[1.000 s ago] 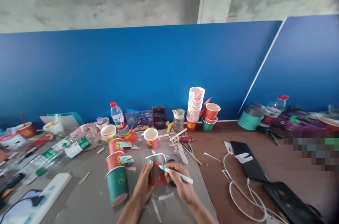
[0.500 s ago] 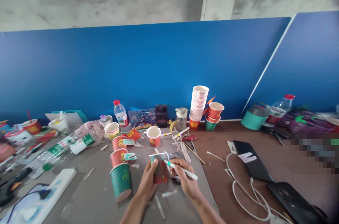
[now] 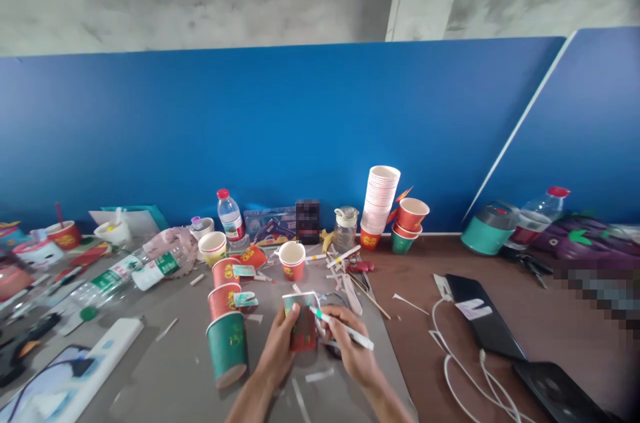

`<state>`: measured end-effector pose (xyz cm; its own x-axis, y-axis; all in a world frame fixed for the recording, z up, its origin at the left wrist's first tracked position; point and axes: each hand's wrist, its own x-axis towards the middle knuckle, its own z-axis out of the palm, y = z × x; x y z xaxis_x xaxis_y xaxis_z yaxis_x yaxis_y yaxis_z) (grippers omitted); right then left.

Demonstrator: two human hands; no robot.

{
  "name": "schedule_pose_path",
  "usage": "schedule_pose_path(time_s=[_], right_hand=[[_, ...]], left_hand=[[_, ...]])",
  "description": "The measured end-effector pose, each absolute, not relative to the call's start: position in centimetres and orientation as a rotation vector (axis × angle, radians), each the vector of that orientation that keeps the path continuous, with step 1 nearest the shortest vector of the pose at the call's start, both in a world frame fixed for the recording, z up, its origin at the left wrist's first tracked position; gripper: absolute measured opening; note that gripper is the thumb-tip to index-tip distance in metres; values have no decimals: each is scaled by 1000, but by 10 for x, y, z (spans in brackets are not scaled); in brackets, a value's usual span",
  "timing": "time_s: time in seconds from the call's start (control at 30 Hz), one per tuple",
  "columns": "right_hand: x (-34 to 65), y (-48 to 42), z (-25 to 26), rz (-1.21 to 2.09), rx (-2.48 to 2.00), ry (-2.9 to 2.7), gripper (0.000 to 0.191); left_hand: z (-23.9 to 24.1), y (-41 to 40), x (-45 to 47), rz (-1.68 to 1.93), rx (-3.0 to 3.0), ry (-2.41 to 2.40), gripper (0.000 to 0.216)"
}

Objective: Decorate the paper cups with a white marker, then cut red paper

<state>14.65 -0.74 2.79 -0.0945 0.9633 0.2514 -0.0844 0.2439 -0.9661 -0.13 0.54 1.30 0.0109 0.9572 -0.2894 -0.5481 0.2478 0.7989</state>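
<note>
My left hand (image 3: 281, 337) is closed around the side of a red and green paper cup (image 3: 303, 324), its thumb lying on the near face. In my right hand (image 3: 350, 341) is a white marker pen (image 3: 356, 336) with a green tip end, held in a writing grip. The marker's tip points at the cup's upper right side; whether it touches is too small to tell. Just left of my hands, a green paper cup (image 3: 227, 349) lies in line with two red paper cups (image 3: 223, 301). Beyond my hands stands a red and white paper cup (image 3: 292, 261).
A tall stack of paper cups (image 3: 381, 199) stands at the back beside a glass jar (image 3: 345, 229). Plastic bottles (image 3: 231, 219), paper scraps and a white power strip (image 3: 107, 363) lie leftward. Black phones (image 3: 483, 313) and a white cable (image 3: 450, 366) are on the right.
The view has shifted slightly, so the things at right appear a little farther right and lower. Both hands keep their hold; the marker's tip sits slightly lower against the cup.
</note>
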Motion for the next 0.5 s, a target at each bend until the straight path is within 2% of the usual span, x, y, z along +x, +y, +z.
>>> schedule_pose_path(time_s=[0.5], right_hand=[[150, -6, 29, 1171, -910, -1392, 23]], left_hand=[[21, 3, 2, 1262, 568, 1021, 39]])
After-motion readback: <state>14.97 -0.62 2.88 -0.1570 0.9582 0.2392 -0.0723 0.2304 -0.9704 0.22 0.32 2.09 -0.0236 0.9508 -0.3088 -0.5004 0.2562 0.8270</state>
